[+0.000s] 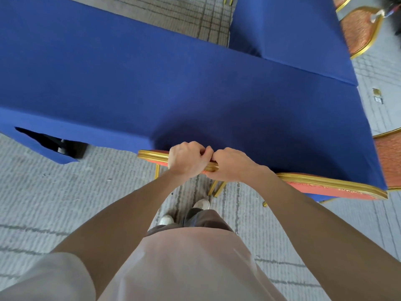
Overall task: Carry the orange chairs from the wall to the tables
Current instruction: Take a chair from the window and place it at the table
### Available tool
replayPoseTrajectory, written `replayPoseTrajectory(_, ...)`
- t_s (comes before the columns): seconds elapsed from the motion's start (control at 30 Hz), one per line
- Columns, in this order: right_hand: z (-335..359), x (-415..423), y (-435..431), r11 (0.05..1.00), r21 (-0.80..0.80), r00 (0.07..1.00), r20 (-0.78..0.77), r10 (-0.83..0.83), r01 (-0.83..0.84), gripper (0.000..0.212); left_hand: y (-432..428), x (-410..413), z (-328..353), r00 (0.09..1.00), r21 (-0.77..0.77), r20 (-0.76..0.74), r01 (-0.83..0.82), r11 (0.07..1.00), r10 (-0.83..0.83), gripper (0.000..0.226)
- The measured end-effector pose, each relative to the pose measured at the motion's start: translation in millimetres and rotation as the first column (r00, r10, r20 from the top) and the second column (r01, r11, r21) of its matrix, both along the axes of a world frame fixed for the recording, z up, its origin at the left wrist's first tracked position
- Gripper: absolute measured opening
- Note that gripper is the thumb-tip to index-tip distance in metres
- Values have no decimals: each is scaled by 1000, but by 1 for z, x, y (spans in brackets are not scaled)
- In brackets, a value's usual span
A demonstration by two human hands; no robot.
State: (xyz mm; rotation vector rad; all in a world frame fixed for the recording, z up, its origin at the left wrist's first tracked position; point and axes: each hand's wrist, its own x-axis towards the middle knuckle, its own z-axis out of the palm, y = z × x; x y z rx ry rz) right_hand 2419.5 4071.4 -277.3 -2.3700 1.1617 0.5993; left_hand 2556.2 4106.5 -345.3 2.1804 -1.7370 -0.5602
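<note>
Orange chairs with gold frames, drawn up to two tables draped in blue.

The held chair [153, 157] stands upright with its backrest top at the edge of the near table [173, 83]. The left hand [186, 159] and right hand [232, 165] grip it side by side, and its seat is hidden under the table. Just beside it on the right, a second chair [332, 187] is tucked in at the same edge. A third chair [389, 157] shows at that table's right end. A fourth chair [360, 31] stands by the far table [293, 29], which meets the near one.
</note>
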Motion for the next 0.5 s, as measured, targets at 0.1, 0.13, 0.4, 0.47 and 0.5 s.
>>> replayPoseTrajectory(0.1,2,-3,-4,1000,5,1000,7,-10,10,29,-5,-3,-1,1000,12,12,-13,1000,13,55)
replayPoseTrajectory(0.13,3,-4,-5,1000,6,1000,3,-13,13,28,-6,-4,-2,1000,25,19,-13,1000,12,55)
replayPoseTrajectory(0.4,19,13,-34,934,350,996,23,-91,77,19,-15,12,12,849,229,-471,-142,963,238,35)
replayPoseTrajectory(0.47,26,33,-48,960,278,996,63,-66,46,19,-18,24,17,727,235,-598,-243,941,337,30)
replayPoseTrajectory(0.5,28,43,-54,972,233,994,91,-60,38,20,-18,31,21,696,229,-614,-293,928,372,25)
